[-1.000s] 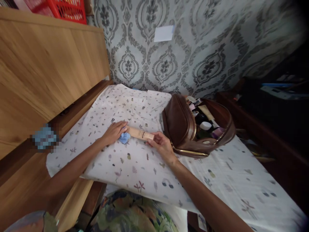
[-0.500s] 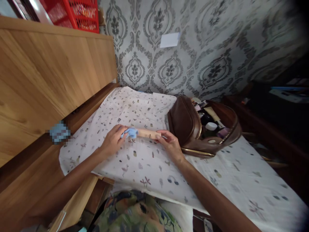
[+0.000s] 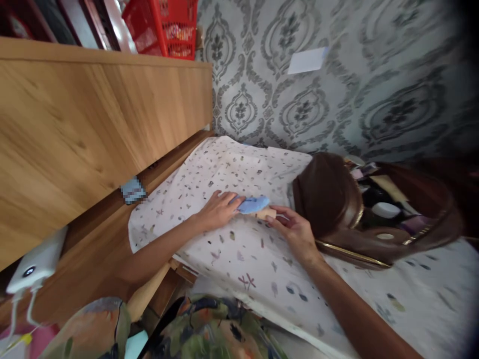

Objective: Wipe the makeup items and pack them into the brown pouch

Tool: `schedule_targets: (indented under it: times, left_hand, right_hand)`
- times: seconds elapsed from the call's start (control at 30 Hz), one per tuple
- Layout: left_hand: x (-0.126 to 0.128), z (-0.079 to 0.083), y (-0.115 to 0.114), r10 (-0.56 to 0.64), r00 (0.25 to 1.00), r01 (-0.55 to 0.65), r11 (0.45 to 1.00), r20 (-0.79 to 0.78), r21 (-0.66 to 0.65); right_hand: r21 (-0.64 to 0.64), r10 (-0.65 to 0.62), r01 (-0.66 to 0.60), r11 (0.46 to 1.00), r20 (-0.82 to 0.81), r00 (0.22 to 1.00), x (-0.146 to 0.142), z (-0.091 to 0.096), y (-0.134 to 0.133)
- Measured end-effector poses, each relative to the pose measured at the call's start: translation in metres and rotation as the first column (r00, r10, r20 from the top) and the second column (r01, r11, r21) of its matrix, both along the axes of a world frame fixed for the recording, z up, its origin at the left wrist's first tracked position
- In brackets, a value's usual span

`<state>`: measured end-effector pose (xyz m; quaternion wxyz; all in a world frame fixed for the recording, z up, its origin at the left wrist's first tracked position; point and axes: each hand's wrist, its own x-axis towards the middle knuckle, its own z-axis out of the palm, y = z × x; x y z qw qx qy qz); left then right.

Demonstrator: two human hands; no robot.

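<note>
My left hand [image 3: 216, 212] presses a small blue cloth [image 3: 251, 204] along a beige cosmetic tube [image 3: 267, 214], which lies on a white patterned sheet [image 3: 239, 249]. The cloth covers most of the tube; only its right end shows. My right hand [image 3: 295, 232] pinches that end with its fingers closed round it. Just to the right stands an open brown leather cosmetic bag [image 3: 329, 199], with several jars and tubes inside it.
A tall wooden headboard [image 3: 93, 114] runs along the left, with a white power bank [image 3: 35, 259] and its cable on the ledge below. A red basket [image 3: 168, 25] sits on top. Patterned wallpaper [image 3: 299, 99] backs the bed.
The blue cloth has slid rightward along the tube, from its left end to nearly its whole length. My view has swung left and the picture is smeared by motion.
</note>
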<state>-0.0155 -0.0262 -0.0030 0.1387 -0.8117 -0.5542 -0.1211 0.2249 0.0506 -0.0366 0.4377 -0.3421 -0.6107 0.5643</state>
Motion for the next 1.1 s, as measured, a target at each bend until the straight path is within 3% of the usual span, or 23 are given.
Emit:
schedule_targets:
  times: [0.17, 0.43, 0.6, 0.8, 0.97, 1.03, 1.1]
  left_hand:
    - [-0.041, -0.004, -0.016, 0.051, 0.999, -0.05, 0.988, 0.005, -0.146]
    - [-0.044, -0.02, -0.018, 0.062, 0.994, -0.048, 0.987, 0.085, -0.155]
    - [-0.046, -0.004, -0.027, 0.032, 0.985, 0.013, 0.966, 0.167, -0.259]
    - [-0.055, 0.022, -0.022, -0.012, 0.968, 0.106, 0.924, 0.249, -0.367]
    - [-0.033, 0.028, 0.003, -0.012, 0.936, 0.109, 0.96, 0.351, -0.259]
    - [-0.011, 0.031, 0.017, -0.082, 0.903, 0.185, 0.96, 0.421, -0.21]
    - [0.013, 0.035, 0.03, -0.162, 0.878, 0.308, 0.911, 0.451, -0.274]
  right_hand:
    - [0.016, 0.037, -0.037, 0.999, 0.027, 0.999, 0.0, 0.001, -0.002]
    - [-0.035, 0.071, -0.066, 0.997, 0.161, 0.984, -0.002, 0.003, -0.004]
    - [-0.02, 0.057, -0.054, 0.998, 0.225, 0.973, 0.0, 0.007, -0.004]
    - [-0.068, 0.056, -0.045, 0.997, 0.16, 0.986, 0.003, 0.005, -0.001]
    - [-0.011, 0.079, -0.079, 0.997, 0.124, 0.989, 0.003, 0.003, 0.001]
    - [-0.003, 0.092, -0.092, 0.996, 0.096, 0.991, 0.002, 0.003, 0.0]
    - [0.014, 0.11, -0.111, 0.994, 0.058, 0.992, 0.001, 0.002, -0.002]
